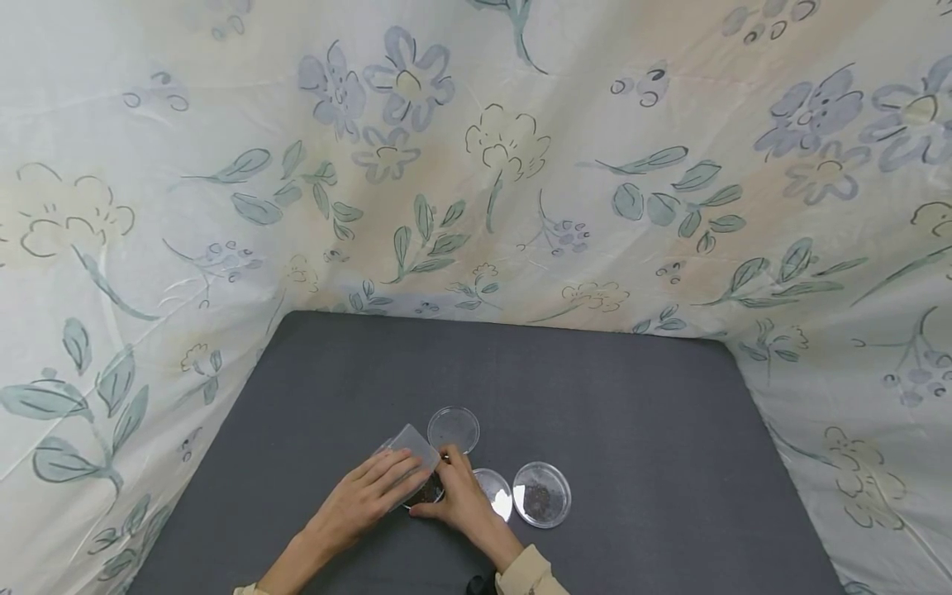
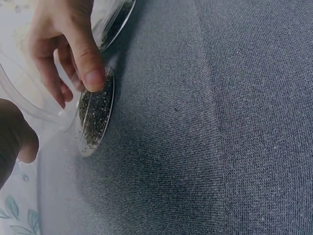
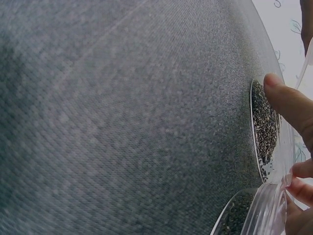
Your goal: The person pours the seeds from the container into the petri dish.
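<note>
My left hand [image 1: 368, 494] holds a clear plastic container [image 1: 413, 445], tilted over a round clear dish of dark grains [image 1: 427, 493]. In the left wrist view, the left thumb lies along the container wall [image 2: 36, 105]. My right hand [image 1: 464, 502] grips that same dish at its rim, thumb on the near side and fingers on the far side. Speckled dark grains [image 3: 265, 129] cover most of the dish floor in the right wrist view. The container and left fingers hide part of the dish in the head view.
A clear round dish or lid [image 1: 454, 429] lies just beyond the right hand. To its right are another clear dish [image 1: 494, 493] and a dish with a patch of dark grains [image 1: 541, 495]. Dark grey cloth [image 1: 632, 413] covers the table; a floral curtain [image 1: 476, 165] surrounds it.
</note>
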### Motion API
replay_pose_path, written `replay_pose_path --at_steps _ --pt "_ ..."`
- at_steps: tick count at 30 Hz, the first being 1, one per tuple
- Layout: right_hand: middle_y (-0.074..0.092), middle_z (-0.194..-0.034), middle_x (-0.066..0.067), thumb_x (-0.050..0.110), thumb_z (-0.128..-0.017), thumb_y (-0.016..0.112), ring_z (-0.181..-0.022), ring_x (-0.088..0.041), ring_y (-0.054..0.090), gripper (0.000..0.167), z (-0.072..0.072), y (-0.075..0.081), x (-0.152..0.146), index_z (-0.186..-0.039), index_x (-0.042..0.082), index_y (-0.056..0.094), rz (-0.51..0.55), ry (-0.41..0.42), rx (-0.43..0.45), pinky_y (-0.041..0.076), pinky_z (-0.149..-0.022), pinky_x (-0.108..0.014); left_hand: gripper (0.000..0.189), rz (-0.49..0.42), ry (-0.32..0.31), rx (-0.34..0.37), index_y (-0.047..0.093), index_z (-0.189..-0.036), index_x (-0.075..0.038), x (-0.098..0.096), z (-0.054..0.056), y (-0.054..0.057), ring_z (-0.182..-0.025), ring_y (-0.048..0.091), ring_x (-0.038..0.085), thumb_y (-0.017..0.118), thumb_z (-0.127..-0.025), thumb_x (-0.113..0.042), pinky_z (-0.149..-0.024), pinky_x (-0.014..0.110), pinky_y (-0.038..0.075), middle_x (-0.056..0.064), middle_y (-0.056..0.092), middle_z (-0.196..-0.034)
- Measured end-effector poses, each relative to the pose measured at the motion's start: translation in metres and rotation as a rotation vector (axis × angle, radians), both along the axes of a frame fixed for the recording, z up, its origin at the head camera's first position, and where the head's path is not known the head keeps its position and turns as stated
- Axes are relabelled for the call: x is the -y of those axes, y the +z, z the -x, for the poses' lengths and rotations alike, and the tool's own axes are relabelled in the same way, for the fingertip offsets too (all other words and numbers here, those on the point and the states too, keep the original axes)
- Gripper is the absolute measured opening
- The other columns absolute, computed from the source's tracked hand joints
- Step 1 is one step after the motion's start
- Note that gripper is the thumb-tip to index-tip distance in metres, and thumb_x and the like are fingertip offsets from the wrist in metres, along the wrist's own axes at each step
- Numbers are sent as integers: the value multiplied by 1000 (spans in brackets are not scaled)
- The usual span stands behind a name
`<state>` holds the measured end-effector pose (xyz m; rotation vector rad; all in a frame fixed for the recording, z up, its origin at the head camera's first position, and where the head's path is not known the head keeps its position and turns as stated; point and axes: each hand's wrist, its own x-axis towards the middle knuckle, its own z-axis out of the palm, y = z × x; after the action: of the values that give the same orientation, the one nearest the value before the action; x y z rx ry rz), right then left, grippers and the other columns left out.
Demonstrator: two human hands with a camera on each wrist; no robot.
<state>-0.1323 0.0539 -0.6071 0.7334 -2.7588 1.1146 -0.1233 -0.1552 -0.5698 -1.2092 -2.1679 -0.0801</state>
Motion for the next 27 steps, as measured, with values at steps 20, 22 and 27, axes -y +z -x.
replay_pose_path --at_steps 20,22,27 --pt "56 -121 -3 35 -67 96 -107 -18 54 78 0 -2 0 -135 13 65 -20 -2 15 56 -90 -32 54 -5 -9 -12 61 -139 -15 -1 -1 -1 -129 55 19 13 -113 -11 -132 32 16 1 62 -140" --pt "55 -121 -3 35 -67 96 -107 -17 53 77 0 -2 0 -134 13 65 -18 -2 27 55 -90 -31 55 -15 -2 -2 61 -139 -15 -1 -1 -2 -129 55 20 13 -113 -11 -131 31 19 1 62 -140" --pt "55 -118 -4 36 -68 96 -102 -16 52 71 0 -4 0 -125 5 69 -41 1 13 54 -83 -29 51 -130 15 93 62 -137 -11 2 -3 -7 -127 54 24 24 -105 1 -130 28 19 5 63 -135"
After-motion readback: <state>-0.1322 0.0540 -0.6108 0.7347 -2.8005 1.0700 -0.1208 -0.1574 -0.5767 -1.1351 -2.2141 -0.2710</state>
